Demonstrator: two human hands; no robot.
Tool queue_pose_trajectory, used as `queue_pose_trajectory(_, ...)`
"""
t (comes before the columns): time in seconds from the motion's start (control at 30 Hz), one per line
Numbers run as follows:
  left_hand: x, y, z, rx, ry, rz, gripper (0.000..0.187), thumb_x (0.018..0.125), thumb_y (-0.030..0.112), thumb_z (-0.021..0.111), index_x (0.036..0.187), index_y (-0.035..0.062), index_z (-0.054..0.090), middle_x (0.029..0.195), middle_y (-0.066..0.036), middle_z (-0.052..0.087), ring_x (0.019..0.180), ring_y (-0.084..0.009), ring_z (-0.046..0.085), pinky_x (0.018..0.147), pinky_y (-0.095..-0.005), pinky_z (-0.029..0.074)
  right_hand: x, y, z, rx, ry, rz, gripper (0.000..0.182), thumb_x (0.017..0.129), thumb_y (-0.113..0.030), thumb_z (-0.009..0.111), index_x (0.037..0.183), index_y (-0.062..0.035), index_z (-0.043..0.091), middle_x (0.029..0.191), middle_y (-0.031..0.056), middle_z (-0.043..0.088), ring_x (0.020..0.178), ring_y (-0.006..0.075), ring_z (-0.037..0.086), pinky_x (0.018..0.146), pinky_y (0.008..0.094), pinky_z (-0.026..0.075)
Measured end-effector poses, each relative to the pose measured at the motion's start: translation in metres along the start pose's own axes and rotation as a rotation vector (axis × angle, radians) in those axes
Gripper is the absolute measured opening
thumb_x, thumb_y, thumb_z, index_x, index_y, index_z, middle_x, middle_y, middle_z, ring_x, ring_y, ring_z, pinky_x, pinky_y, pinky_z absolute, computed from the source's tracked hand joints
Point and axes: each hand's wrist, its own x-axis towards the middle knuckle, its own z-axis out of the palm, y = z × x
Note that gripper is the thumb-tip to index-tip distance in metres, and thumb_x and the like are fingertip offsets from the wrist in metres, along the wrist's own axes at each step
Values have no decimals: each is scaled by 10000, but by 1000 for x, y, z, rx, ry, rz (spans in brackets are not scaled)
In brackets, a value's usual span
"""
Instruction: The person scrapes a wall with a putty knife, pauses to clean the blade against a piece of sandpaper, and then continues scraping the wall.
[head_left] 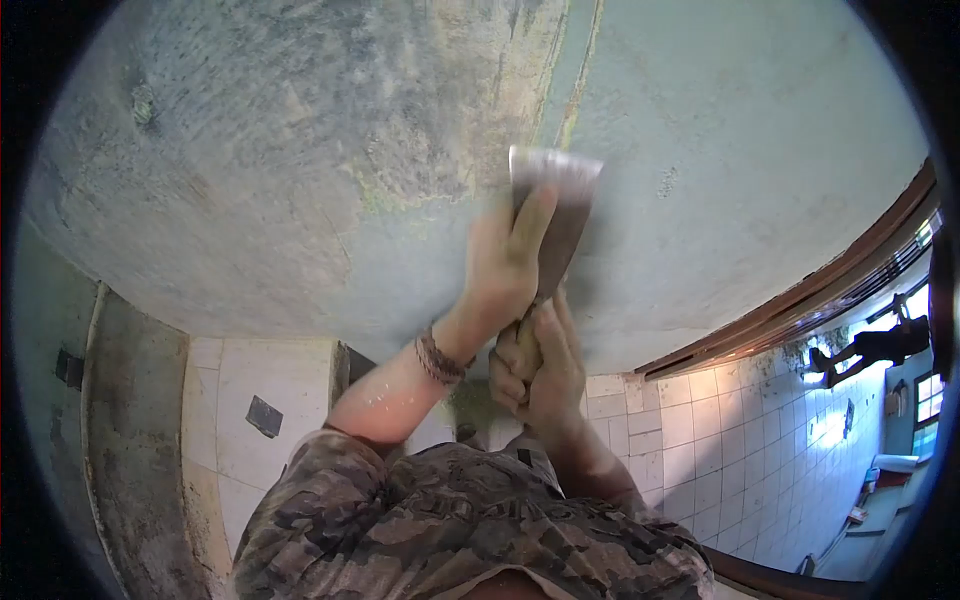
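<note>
A wide, flat metal scraper (pixel 568 215) has its bright front edge against the pale green wall surface (pixel 700 110), beside a yellowish crack line. Lower down, my right hand (pixel 555 370) is closed round its light-coloured handle, fingers curled. My left hand (pixel 505 250), with a braided bracelet on the wrist, is on the left side of the blade, one finger stretched along the metal; its other fingers are blurred. Left of the scraper the surface is grey, stained and rough, with a ragged yellow-green border.
White floor tiles (pixel 700 440) show below the wall, with a dark flat piece (pixel 264 416) at the left. A brown wooden beam or frame (pixel 800 295) runs along the right. Beyond it, another person (pixel 880 345) is near a bright opening. A stained ledge (pixel 135 400) stands far left.
</note>
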Motion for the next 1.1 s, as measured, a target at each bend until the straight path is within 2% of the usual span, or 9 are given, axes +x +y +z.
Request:
queue_pose_trajectory(0.07,-8,-22,12,-138,157,220,443,980,404,505,882,-7,637,664,-44,611,512,-87,545,449,-262,425,3,6,-4,11,7,2,343,1040,-338,298,1354,-210,350,657,17,422,369,85,317,311,217,260)
queue_pose_trajectory(0.2,5,17,-5,71,35,-50,415,987,378,509,917,-1,663,742,-32,639,606,-77,561,524,-253,453,13,-15,8,35,-1,1,326,1039,-341,301,1329,-207,369,639,11,411,366,85,314,308,219,260)
queue_pose_trajectory(0.43,-1,-3,4,-103,170,233,405,982,367,524,883,-2,657,735,-3,630,629,-83,553,530,-263,446,14,14,-13,-12,2,-51,312,1039,-370,316,1261,-166,395,610,1,392,361,78,303,313,214,251)
queue_pose_trajectory(0.53,9,25,2,-68,-36,-132,345,990,311,522,985,1,673,826,12,638,735,-77,559,639,-253,465,17,-10,-9,33,-31,-66,349,1038,-366,326,1323,-168,370,610,0,392,359,75,295,314,211,252)
queue_pose_trajectory(0.77,-6,-7,22,-191,174,51,328,958,272,588,875,-43,624,687,-95,609,666,-114,513,598,-294,446,8,2,-27,45,44,-43,462,1037,-339,317,1457,-155,261,859,64,477,432,81,347,318,204,265)
queue_pose_trajectory(0.87,-5,24,11,-18,53,2,329,974,286,569,975,-35,640,805,-108,625,726,-135,558,687,-294,474,5,-22,-10,59,1,-32,454,1051,-253,328,1473,-103,258,643,-31,358,432,51,306,358,205,282)
queue_pose_trajectory(0.97,-10,21,-8,149,388,509,263,929,223,599,1061,-1,636,965,-127,631,789,-182,599,754,-349,480,1,-29,-20,88,-45,-38,433,1051,-248,338,1460,-118,285,638,-20,354,430,61,308,360,211,283)
queue_pose_trajectory(1.03,-6,19,-43,845,-47,989,272,872,150,627,1126,53,623,1250,-135,577,1093,-234,594,954,-354,449,0,-22,-33,132,-58,9,431,1048,-274,350,1450,-126,301,639,3,379,442,79,338,371,214,286)
queue_pose_trajectory(1.1,2,25,-36,986,-227,1087,313,844,145,619,1148,71,617,1290,-122,567,1180,-255,551,1035,-393,396,0,-24,-35,148,-64,40,437,1045,-288,354,1445,-120,305,643,15,394,442,87,350,372,217,292)
